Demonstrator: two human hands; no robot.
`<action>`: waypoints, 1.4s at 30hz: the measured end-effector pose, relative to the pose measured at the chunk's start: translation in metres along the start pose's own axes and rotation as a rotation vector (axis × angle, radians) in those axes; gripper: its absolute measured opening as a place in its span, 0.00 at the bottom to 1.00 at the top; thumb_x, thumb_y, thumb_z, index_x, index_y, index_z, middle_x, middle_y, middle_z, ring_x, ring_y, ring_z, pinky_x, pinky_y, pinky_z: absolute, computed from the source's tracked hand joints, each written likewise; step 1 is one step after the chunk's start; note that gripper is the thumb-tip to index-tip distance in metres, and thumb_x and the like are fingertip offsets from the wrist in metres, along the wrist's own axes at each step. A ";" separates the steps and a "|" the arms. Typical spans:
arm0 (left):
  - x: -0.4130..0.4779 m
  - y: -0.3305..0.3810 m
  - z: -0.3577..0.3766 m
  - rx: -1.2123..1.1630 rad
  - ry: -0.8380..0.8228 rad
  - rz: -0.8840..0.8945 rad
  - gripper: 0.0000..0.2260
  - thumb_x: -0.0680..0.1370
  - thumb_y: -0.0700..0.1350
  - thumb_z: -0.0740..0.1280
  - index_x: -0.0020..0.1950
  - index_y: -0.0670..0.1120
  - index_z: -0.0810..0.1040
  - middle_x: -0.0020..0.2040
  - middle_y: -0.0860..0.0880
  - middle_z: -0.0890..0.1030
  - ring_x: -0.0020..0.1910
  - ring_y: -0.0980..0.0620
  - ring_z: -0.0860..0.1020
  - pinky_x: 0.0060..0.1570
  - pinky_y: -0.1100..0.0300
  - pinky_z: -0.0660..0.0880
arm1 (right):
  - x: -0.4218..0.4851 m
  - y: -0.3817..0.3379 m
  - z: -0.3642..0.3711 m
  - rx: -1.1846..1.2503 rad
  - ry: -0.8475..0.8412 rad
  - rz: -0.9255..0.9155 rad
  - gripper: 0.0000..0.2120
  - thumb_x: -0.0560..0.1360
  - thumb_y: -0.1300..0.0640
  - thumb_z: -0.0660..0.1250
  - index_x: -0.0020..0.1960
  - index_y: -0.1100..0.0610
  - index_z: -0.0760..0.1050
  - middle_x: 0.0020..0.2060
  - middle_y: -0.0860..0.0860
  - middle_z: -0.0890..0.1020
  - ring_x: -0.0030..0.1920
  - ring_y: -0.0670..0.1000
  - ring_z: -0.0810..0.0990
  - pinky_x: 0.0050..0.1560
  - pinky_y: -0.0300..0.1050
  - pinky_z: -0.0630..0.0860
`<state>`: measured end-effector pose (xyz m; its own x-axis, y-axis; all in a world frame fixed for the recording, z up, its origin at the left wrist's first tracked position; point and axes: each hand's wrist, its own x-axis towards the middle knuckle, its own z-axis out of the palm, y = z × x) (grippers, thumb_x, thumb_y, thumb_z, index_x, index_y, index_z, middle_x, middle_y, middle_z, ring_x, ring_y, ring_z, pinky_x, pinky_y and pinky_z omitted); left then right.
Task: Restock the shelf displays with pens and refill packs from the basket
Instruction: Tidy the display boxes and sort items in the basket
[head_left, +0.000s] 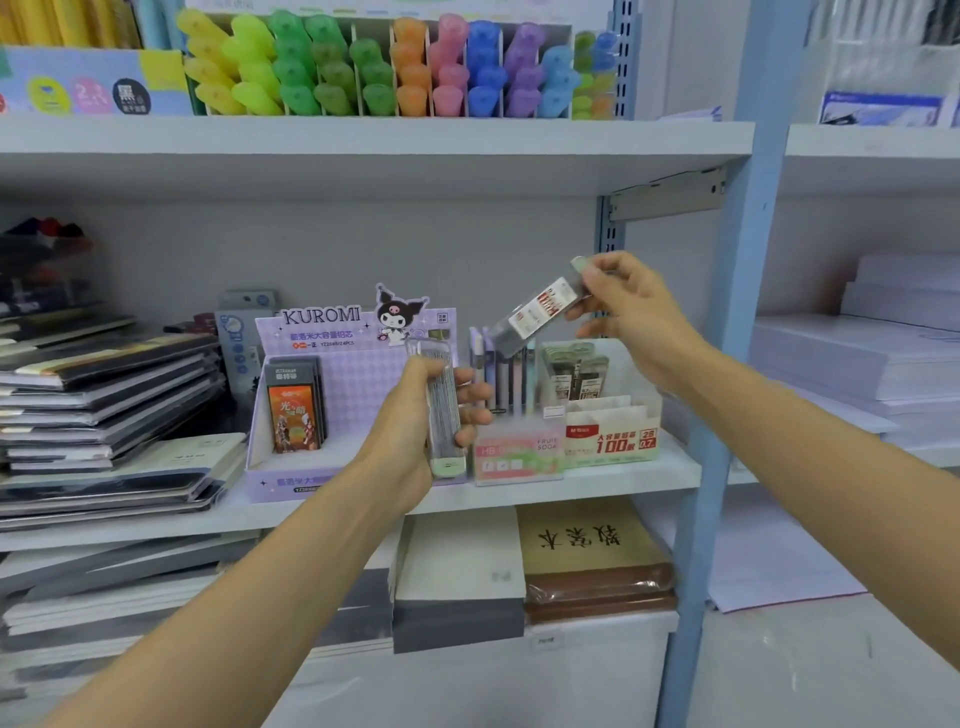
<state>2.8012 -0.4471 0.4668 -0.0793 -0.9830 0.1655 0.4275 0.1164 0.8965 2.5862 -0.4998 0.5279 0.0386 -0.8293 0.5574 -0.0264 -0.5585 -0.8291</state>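
middle shelf (597, 486) is crowded, and the white display box (613, 441) sits just below the right hand (628, 306). that hand pinches a refill pack (540, 306) by its cap, long axis slanting down-left toward the slots, though which one is too blurred to tell. left hand (410, 421) grips a second pack (444, 410) upright before the kuromi box (332, 364).

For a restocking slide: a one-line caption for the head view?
Left hand grips an upright refill case; right hand pinches a tilted refill case over the display boxes.
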 end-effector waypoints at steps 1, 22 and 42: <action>0.001 -0.002 0.005 0.004 -0.013 0.008 0.13 0.82 0.47 0.57 0.48 0.40 0.77 0.37 0.43 0.84 0.28 0.51 0.78 0.22 0.63 0.71 | 0.001 0.001 -0.011 -0.038 0.043 -0.018 0.07 0.81 0.56 0.61 0.55 0.58 0.71 0.43 0.53 0.82 0.38 0.46 0.81 0.36 0.39 0.79; 0.012 -0.026 0.026 0.207 -0.110 0.017 0.17 0.81 0.54 0.60 0.59 0.43 0.77 0.43 0.44 0.86 0.30 0.52 0.80 0.29 0.60 0.78 | 0.023 0.060 -0.045 -0.846 -0.015 -0.218 0.03 0.79 0.56 0.65 0.51 0.55 0.75 0.41 0.52 0.82 0.39 0.53 0.82 0.46 0.51 0.80; 0.019 -0.037 0.041 0.301 -0.215 -0.047 0.14 0.77 0.54 0.67 0.53 0.44 0.76 0.34 0.50 0.77 0.26 0.55 0.70 0.25 0.65 0.68 | -0.026 0.031 -0.012 -0.098 -0.538 0.164 0.10 0.78 0.49 0.65 0.47 0.52 0.82 0.36 0.51 0.80 0.30 0.45 0.74 0.33 0.35 0.73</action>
<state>2.7472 -0.4639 0.4535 -0.2933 -0.9398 0.1755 0.1374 0.1402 0.9805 2.5722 -0.4957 0.4884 0.5288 -0.7940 0.2998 -0.1665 -0.4434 -0.8807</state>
